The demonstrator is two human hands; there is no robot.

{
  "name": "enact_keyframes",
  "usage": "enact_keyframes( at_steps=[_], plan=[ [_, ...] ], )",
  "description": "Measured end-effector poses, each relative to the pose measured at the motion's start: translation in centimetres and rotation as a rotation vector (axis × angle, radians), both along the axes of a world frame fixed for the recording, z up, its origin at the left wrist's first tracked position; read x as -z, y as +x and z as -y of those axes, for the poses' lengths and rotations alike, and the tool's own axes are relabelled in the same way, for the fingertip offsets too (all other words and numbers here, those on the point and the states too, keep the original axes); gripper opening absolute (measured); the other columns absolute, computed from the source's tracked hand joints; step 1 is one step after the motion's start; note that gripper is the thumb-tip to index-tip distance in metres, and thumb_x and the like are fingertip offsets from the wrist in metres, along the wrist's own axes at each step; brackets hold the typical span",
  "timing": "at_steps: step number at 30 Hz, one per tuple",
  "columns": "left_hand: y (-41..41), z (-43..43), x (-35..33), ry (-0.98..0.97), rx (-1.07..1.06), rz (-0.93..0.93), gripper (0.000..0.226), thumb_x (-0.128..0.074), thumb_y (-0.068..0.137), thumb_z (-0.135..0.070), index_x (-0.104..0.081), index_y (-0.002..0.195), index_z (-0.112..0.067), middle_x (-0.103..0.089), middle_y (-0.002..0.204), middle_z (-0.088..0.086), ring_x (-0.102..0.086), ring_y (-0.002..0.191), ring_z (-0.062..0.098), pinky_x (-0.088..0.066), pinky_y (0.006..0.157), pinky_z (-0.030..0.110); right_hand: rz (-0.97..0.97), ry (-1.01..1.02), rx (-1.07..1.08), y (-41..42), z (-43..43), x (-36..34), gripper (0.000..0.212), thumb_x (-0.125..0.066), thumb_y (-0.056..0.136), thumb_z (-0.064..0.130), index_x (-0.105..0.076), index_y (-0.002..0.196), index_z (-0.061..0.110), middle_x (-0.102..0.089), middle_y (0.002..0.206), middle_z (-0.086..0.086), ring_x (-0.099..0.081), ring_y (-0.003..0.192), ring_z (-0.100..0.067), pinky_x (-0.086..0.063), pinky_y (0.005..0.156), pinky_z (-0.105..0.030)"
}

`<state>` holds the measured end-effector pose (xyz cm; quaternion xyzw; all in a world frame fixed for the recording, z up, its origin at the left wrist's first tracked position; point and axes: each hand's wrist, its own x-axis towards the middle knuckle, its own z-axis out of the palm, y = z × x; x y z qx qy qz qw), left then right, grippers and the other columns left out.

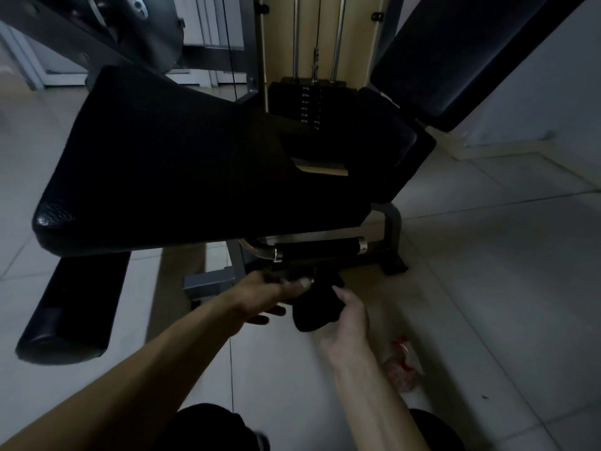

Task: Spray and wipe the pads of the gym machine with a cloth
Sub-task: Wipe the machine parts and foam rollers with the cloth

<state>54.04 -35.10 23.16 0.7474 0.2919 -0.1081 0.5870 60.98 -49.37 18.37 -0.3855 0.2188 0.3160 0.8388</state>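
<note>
Left hand and right hand each grip an end of the black cloth, held above the tiled floor just below the seat pad and beside the padded handle.

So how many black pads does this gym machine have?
4 visible: a big pad in the middle, a second pad just right of it, a backrest pad top right, and a long pad low on the left. Dim light may hide others.
</note>
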Motion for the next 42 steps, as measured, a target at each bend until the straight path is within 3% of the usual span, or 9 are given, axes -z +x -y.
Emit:
enact_keyframes(
  at_steps=[5, 8, 15, 22, 27, 32, 36, 39, 42],
  plan=[
    [0.7, 1.0, 0.0, 0.177, 0.033, 0.121, 0.022, -0.073, 0.09, -0.008, -0.067, 0.109, -0.018, -0.07, 0.109, 0.002, -0.068, 0.1, 0.014, -0.06, 0.089, 0.034, 0.103, -0.005, -0.188, -0.5, 0.2, 0.0, 0.038, -0.057, 0.092, 0.032, -0.072, 0.121, 0.011, -0.071, 0.124, -0.021, -0.062, 0.123, -0.042, -0.044, 0.113, -0.054],
    [0.4, 0.5, -1.1, 0.283, 0.061, 0.241, 0.019, -0.069, 0.094, -0.012, -0.066, 0.112, -0.018, -0.07, 0.101, 0.0, -0.069, 0.094, 0.014, -0.06, 0.084, 0.03, 0.142, -0.145, -0.243, -0.5, 1.1, 0.8, 0.024, -0.064, 0.092, 0.032, -0.077, 0.106, 0.018, -0.071, 0.125, -0.015, -0.065, 0.117, -0.032, -0.052, 0.094, -0.042],
    [0.5, 1.1, -1.7, 0.04, -0.002, 0.258, 0.015, -0.061, 0.1, -0.014, -0.065, 0.115, -0.015, -0.072, 0.109, 0.009, -0.072, 0.099, 0.021, -0.06, 0.091, 0.041, 0.316, -0.05, -0.327, -0.9, 1.3, 0.2, 0.036, -0.069, 0.093, 0.035, -0.074, 0.125, 0.018, -0.074, 0.124, -0.007, -0.068, 0.121, -0.026, -0.05, 0.106, -0.044],
    [-0.4, -2.4, -1.2, 1.205, 0.138, 0.455, 0.033, -0.073, 0.09, -0.021, -0.068, 0.123, -0.019, -0.067, 0.121, -0.002, -0.067, 0.104, 0.016, -0.054, 0.083, 0.025, -0.006, -0.073, -0.02, -0.1, -2.7, -0.2, 0.047, -0.059, 0.102, 0.044, -0.059, 0.138, 0.015, -0.072, 0.12, -0.015, -0.068, 0.112, -0.032, -0.052, 0.104, -0.046],
    [-0.9, -2.9, -0.6, 1.232, 0.193, 0.445, 0.035, -0.076, 0.085, -0.003, -0.075, 0.118, -0.016, -0.074, 0.118, 0.007, -0.074, 0.095, 0.027, -0.063, 0.077, 0.039, -0.007, 0.0, 0.042, -0.5, -8.8, -1.8, 0.069, -0.06, 0.098, 0.056, -0.037, 0.156, 0.027, -0.059, 0.141, -0.012, -0.061, 0.122, -0.027, -0.046, 0.103, -0.039],
    [-0.3, -3.4, -0.9, 1.312, 0.239, 0.542, 0.016, -0.083, 0.075, -0.004, -0.079, 0.087, -0.012, -0.076, 0.087, 0.006, -0.071, 0.07, 0.027, -0.056, 0.06, 0.031, -0.125, 0.022, 0.198, 2.2, -13.0, -3.4, 0.048, -0.068, 0.098, 0.041, -0.04, 0.123, 0.011, -0.062, 0.123, -0.014, -0.066, 0.114, -0.038, -0.056, 0.093, -0.046],
    [-0.1, -3.8, -0.7, 1.325, 0.27, 0.522, 0.023, -0.087, 0.07, 0.003, -0.078, 0.09, -0.007, -0.075, 0.088, 0.011, -0.072, 0.068, 0.029, -0.059, 0.058, 0.034, -0.009, -0.011, 0.042, 2.2, -13.5, -0.6, 0.113, -0.083, 0.053, 0.076, -0.048, 0.144, 0.019, -0.067, 0.129, -0.004, -0.07, 0.111, -0.026, -0.059, 0.089, -0.04],
    [0.0, -3.4, -0.3, 1.328, 0.236, 0.493, 0.024, -0.078, 0.078, 0.006, -0.078, 0.097, -0.009, -0.077, 0.099, 0.01, -0.072, 0.072, 0.028, -0.06, 0.056, 0.035, 0.17, 0.037, -0.033, 3.2, -11.6, 2.6, 0.056, -0.069, 0.092, 0.046, -0.059, 0.139, 0.016, -0.071, 0.122, -0.01, -0.069, 0.112, -0.032, -0.057, 0.086, -0.035],
    [0.6, -3.3, 0.1, 1.349, 0.212, 0.47, 0.021, -0.063, 0.088, -0.002, -0.076, 0.102, -0.01, -0.076, 0.106, 0.012, -0.07, 0.082, 0.031, -0.06, 0.061, 0.039, 0.25, 0.172, -0.086, 3.7, -9.7, 2.7, 0.05, -0.065, 0.096, 0.034, -0.059, 0.139, 0.011, -0.068, 0.123, -0.013, -0.065, 0.113, -0.031, -0.048, 0.094, -0.038]
  ],
)
